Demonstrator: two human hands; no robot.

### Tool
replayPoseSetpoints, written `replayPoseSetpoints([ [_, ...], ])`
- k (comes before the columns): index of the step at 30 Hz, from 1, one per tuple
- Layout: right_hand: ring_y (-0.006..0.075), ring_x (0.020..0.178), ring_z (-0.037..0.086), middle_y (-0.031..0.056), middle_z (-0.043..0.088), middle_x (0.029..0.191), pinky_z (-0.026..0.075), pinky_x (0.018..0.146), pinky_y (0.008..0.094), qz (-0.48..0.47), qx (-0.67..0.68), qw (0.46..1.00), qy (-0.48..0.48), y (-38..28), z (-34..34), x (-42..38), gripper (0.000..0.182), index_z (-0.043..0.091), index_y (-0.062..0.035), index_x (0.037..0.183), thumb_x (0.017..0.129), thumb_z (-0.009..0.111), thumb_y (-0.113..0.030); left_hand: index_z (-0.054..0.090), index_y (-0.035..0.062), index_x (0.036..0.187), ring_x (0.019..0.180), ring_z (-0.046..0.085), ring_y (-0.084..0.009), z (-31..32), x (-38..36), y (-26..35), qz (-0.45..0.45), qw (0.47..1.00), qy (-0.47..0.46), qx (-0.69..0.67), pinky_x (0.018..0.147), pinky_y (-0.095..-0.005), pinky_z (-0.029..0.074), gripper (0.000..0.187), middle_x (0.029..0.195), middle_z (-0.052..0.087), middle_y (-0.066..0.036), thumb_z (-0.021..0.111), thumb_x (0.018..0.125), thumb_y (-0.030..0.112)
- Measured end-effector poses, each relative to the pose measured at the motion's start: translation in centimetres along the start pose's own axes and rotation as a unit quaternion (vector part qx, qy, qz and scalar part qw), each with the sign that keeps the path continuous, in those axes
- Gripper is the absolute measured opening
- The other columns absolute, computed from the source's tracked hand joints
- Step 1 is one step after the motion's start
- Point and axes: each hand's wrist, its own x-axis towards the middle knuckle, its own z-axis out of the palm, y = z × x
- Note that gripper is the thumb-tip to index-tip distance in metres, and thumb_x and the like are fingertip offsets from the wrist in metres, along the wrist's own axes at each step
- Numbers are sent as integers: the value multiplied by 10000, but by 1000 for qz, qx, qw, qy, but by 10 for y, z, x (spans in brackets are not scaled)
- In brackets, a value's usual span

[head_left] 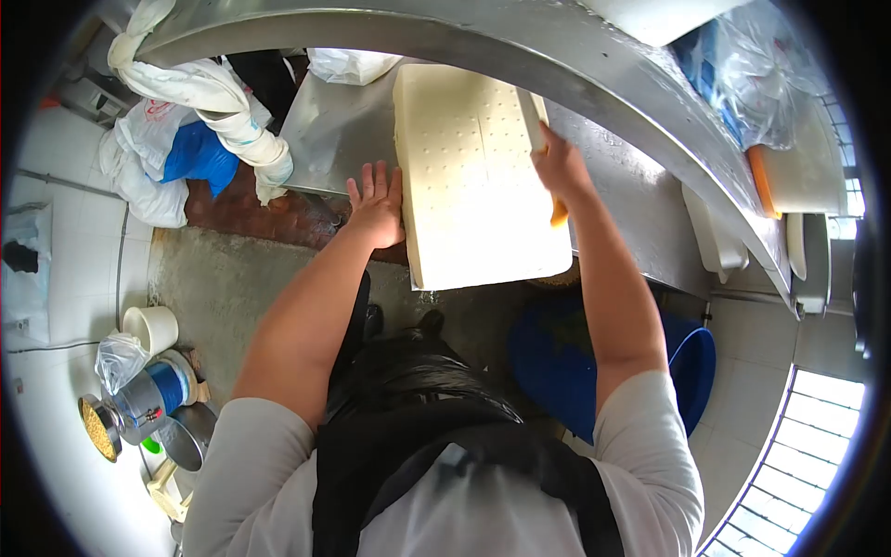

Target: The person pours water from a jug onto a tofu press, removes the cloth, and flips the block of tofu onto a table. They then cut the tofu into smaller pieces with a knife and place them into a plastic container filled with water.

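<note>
**Tofu slab on steel bench, both hands engaged**

Item 1. Tofu slab (478, 176): a large white rectangular block with rows of small dimples on its top, lying flat on the steel bench (325, 130). Its near edge overhangs the bench edge toward the person. All positions below are given relative to this slab.

Item 2. Left hand (377, 206): flat and unclenched, fingers spread, pressed against the slab's left edge at its near half. It grasps nothing.

Item 3. Right hand (560, 167): clenched around a knife (536, 130), over the slab's right edge. The pale blade runs along the far right part of the slab; an orange handle end shows below the fist (whether the blade is cutting into the slab cannot be told).

Item 4. Blue tub (691, 362): on the floor below the slab's near right corner, partly hidden by the right forearm.

Item 5. White cloth (209, 93): twisted and draped, hanging well to the left of the slab, beside white and blue plastic bags (176, 153).

Item 6. Metal pots and a small white bucket (153, 327): on the floor, far to the left and nearer the person than the slab.

Item 7. Black apron (418, 408): worn by the person, directly below the slab in the view.
</note>
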Motion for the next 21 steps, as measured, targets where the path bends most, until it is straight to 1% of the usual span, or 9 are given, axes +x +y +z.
replayPoseSetpoints([
  [1,312,739,738,254,730,990,588,691,424,-2,-9,1000,-6,-5,1,23,604,502,-128,1518,931,636,-189,51,56,1654,1567,-112,-471,2,1,-1,6,1000,7,-5,1210,-688,-56,1088,1701,-32,-276,705,832,337],
  [2,269,633,700,243,723,1038,584,621,401,-49,-44,998,19,1,9,45,630,463,-135,1545,939,626,-179,50,59,1654,1567,-111,-472,3,1,-2,12,1000,13,-11,1209,-689,-59,1089,1701,-30,-276,706,834,348],
  [7,255,589,658,242,694,1097,573,563,374,-54,-71,996,7,7,29,108,728,347,-151,1603,929,619,-139,45,74,1658,1563,-137,-470,-4,-1,1,0,1000,-8,-5,1218,-666,-77,1088,1705,-35,-265,698,848,393],
  [10,241,592,663,240,695,1036,571,550,374,-95,-97,990,27,24,46,121,710,378,-134,1588,915,599,-95,43,81,1660,1562,-147,-467,-5,-1,1,1,1000,-8,-9,1221,-656,-85,1087,1706,-38,-260,692,850,404],
  [11,241,592,663,240,695,1036,571,550,374,-94,-97,990,27,22,43,117,710,378,-134,1588,915,599,-95,44,83,1660,1562,-143,-468,-5,-2,1,1,1000,-8,-7,1221,-656,-84,1083,1706,-39,-260,691,851,402],
  [13,233,588,669,220,712,935,573,544,374,-35,-76,996,-42,8,29,100,700,407,-127,1576,902,586,-68,45,85,1660,1563,-138,-469,-5,-1,2,5,1000,-6,-3,1221,-656,-83,1080,1706,-39,-260,689,852,399],
  [14,233,588,669,220,712,935,573,544,374,-32,-77,996,-39,-1,19,88,700,407,-127,1576,902,586,-68,48,85,1661,1563,-133,-471,-3,0,0,3,1000,-2,-2,1219,-660,-81,1077,1706,-41,-262,688,853,394],
  [17,223,571,676,162,703,758,573,530,374,16,-4,992,-121,-15,-4,49,693,428,-127,1569,903,615,-78,52,86,1661,1563,-124,-477,4,3,-2,7,1000,9,8,1214,-668,-78,1071,1706,-43,-264,688,852,386],
  [21,236,573,685,170,715,768,583,543,386,23,-22,986,-165,-10,-17,-7,679,417,-129,1570,928,635,-98,46,82,1661,1561,-126,-483,0,2,-1,12,1000,5,9,1207,-679,-75,1092,1704,-48,-268,695,839,391],
])
